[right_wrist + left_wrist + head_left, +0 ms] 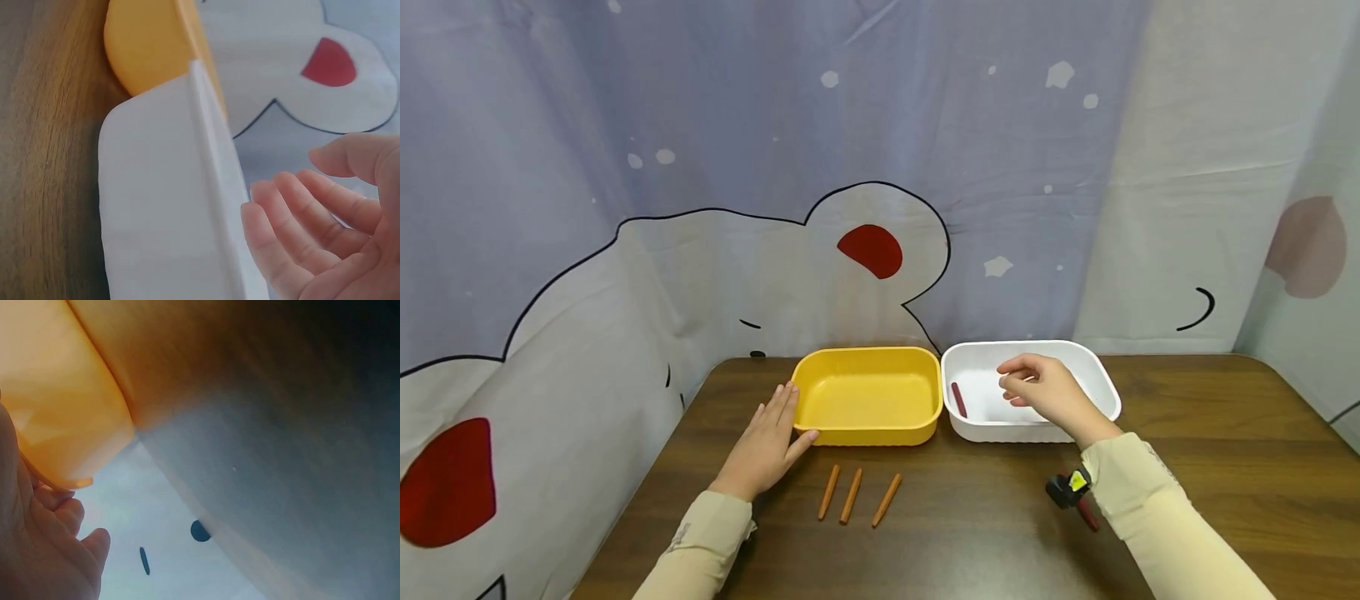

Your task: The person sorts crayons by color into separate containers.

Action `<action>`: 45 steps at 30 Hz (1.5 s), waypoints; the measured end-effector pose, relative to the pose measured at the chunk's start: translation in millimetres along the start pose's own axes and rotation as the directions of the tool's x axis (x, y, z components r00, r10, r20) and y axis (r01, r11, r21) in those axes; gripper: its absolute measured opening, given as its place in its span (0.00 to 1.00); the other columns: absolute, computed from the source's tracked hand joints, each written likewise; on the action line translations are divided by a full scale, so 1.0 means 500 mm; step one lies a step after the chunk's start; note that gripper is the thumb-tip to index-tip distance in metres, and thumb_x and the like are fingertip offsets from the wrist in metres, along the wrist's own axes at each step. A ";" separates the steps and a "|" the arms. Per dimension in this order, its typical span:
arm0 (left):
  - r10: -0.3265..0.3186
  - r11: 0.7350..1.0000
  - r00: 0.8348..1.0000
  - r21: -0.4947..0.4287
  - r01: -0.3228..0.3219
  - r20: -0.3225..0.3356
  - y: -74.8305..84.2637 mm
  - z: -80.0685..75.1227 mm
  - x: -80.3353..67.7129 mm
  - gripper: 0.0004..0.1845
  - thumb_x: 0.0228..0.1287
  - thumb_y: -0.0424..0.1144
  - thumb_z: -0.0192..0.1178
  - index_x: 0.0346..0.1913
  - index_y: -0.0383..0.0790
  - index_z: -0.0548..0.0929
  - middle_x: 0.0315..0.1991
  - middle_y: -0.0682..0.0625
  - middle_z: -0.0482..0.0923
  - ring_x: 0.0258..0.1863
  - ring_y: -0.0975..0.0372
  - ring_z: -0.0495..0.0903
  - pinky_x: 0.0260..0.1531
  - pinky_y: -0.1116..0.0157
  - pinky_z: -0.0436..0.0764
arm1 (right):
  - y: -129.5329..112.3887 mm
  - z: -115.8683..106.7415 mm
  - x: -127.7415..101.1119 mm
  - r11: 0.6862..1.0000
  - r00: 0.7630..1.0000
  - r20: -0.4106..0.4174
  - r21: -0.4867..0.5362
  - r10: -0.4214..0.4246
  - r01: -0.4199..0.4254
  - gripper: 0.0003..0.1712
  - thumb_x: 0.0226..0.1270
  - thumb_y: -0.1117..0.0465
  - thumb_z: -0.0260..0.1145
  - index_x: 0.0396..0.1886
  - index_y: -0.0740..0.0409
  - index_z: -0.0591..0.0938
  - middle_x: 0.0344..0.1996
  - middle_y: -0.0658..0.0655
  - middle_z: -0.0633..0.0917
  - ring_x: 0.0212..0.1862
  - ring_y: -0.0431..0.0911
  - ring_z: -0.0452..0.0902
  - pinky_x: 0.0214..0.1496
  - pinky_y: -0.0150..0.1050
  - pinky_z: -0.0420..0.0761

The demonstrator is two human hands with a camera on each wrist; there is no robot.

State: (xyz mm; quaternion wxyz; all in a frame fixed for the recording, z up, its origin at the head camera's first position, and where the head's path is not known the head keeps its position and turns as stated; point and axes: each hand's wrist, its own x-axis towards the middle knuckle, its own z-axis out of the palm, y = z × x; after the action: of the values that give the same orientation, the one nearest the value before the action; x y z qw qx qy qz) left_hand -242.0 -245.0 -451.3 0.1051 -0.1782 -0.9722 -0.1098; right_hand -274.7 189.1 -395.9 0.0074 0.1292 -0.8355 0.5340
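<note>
My left hand rests against the left side of a yellow plastic basin, its fingers fairly straight along the rim. In the left wrist view, that hand's fingertips touch the yellow rim. Above a white plastic basin hovers my right hand, fingers loosely bent, thumb apart from them and nothing held. Inside the white basin, at its left end, lies a short dark red stick. Three orange-brown sticks lie apart on the table in front of the yellow basin.
Another dark red stick lies on the wooden table, partly hidden by the right wrist's black camera. The two basins stand side by side near the back edge. A printed curtain hangs behind the table.
</note>
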 end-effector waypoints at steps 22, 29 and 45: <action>0.002 1.000 1.000 0.011 -0.002 -0.001 0.000 -0.005 0.001 0.45 0.76 0.57 0.53 0.78 0.25 0.53 0.79 0.34 0.52 0.79 0.44 0.50 0.73 0.41 0.56 | 0.025 -0.061 -0.170 0.998 0.994 -0.091 -0.039 -0.052 0.049 0.14 0.71 0.65 0.67 0.50 0.72 0.83 0.38 0.66 0.87 0.34 0.42 0.87 0.37 0.37 0.88; 0.006 1.000 1.000 0.012 -0.006 0.000 0.000 -0.002 0.002 0.44 0.77 0.57 0.53 0.78 0.26 0.53 0.79 0.34 0.52 0.79 0.44 0.50 0.73 0.41 0.57 | 0.046 -0.069 -0.198 0.995 0.995 -0.101 -0.096 -0.009 -0.001 0.12 0.70 0.66 0.67 0.48 0.71 0.83 0.33 0.58 0.88 0.32 0.40 0.85 0.35 0.38 0.87; 0.000 1.000 1.000 0.001 0.000 0.008 -0.005 0.004 -0.001 0.45 0.77 0.58 0.51 0.78 0.26 0.52 0.79 0.34 0.50 0.79 0.44 0.48 0.74 0.41 0.55 | 0.095 -0.096 -0.209 0.871 0.982 -0.144 -0.459 0.123 -0.176 0.13 0.63 0.59 0.73 0.41 0.64 0.86 0.30 0.52 0.89 0.34 0.46 0.84 0.38 0.47 0.80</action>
State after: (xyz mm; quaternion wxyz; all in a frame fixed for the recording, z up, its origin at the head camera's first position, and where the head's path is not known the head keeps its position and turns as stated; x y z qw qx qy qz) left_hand -242.9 -246.9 -453.8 0.1012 -0.1785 -0.9727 -0.1087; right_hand -190.2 272.9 -433.3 0.0430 0.0290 -0.9457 0.3210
